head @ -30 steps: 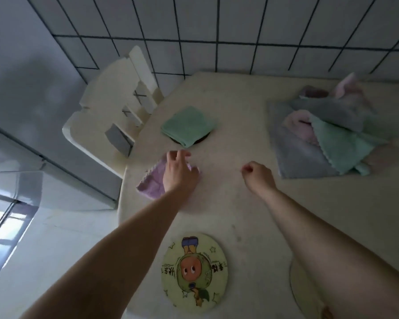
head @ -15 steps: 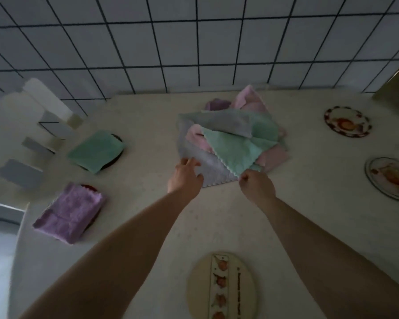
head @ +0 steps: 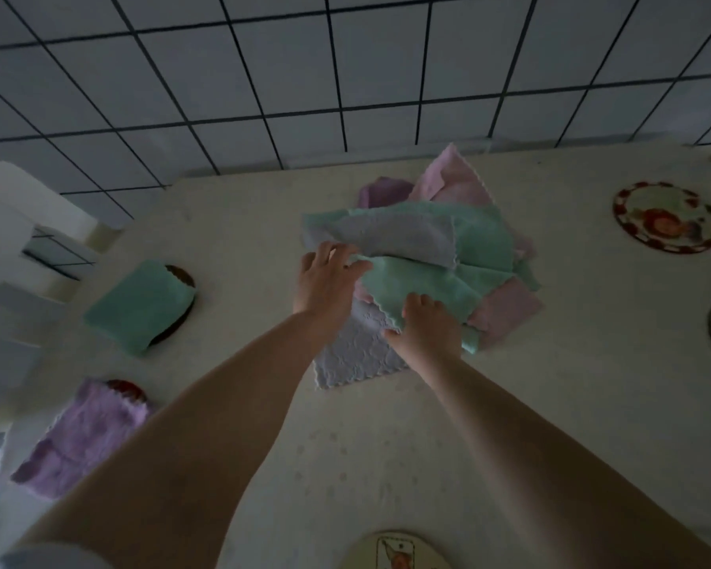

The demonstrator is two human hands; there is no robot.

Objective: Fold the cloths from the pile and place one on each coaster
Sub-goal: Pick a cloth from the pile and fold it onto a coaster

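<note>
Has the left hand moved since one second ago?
Yes. The left hand left the folded purple cloth at the table's left edge and went right, onto the cloth pile.

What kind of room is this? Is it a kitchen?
Probably a kitchen or dining corner at home, though I can't be sure. The wall is covered in square tiles, a pale table stands against it with picture coasters set out, and a white chair is beside it.
</note>
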